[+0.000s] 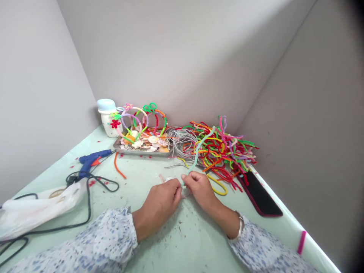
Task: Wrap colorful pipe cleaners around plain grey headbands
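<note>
A light mint-green pipe cleaner rises in a curve from between my hands toward the back right. My right hand pinches it near its lower part with thumb and forefinger. Close beside it, my left hand is curled shut, its thumb and fingertips pressed on the lower end of the same pipe cleaner. A pale pinkish strip and something whitish show just behind the left knuckles; what they belong to is hidden. Both hands are just above the table.
Behind my hands lie a metal tray of shells, decorated headbands, coiled wire and a pipe-cleaner heap. A blue glue gun with black cord and a plastic bag are left; a white jar stands behind; a black flat object lies right.
</note>
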